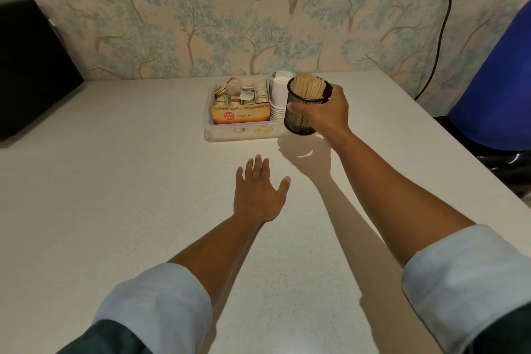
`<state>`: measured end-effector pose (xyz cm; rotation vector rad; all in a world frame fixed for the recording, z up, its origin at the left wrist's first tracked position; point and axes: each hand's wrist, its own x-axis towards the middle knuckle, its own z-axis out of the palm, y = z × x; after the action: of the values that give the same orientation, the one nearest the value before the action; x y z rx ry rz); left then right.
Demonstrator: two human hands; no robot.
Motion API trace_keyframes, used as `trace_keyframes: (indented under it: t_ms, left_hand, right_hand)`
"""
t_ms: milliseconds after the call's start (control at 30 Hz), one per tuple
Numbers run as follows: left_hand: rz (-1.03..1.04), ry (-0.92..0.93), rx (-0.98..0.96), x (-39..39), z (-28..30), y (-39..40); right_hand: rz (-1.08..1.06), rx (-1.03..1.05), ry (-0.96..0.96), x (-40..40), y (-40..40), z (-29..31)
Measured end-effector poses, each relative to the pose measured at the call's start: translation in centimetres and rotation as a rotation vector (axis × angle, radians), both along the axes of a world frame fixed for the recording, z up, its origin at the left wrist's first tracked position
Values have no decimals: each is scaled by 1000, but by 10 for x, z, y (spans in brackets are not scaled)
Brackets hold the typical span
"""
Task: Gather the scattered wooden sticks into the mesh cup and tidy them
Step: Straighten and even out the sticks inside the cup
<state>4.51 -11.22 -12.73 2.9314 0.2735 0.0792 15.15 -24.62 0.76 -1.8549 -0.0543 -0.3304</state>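
A black mesh cup [298, 121] holds a bundle of wooden sticks [311, 85] standing upright in it. My right hand [324, 112] grips the cup from its right side, thumb across the front, and holds it tilted a little just above the white table [115, 181]; its shadow falls below it. My left hand [258, 190] lies flat over the table in the middle, fingers straight and spread, holding nothing. I see no loose sticks on the table.
A clear plastic tray [230, 132] just left of the cup holds a ginger tea box [240, 115] and a stack of white paper cups [278, 95]. A black appliance [31, 66] stands at the far left. A blue water jug [497, 75] sits beyond the table's right edge.
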Motion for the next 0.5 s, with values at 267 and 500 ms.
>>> trace_keyframes:
  t_ms: [267,500]
  left_hand:
    - [-13,-22,-39,-4,1,0]
    - [-6,-38,-38,-2,0,1]
  right_hand:
    - [-48,52,26,35,8,15]
    - [-61,27,58,62,11,13]
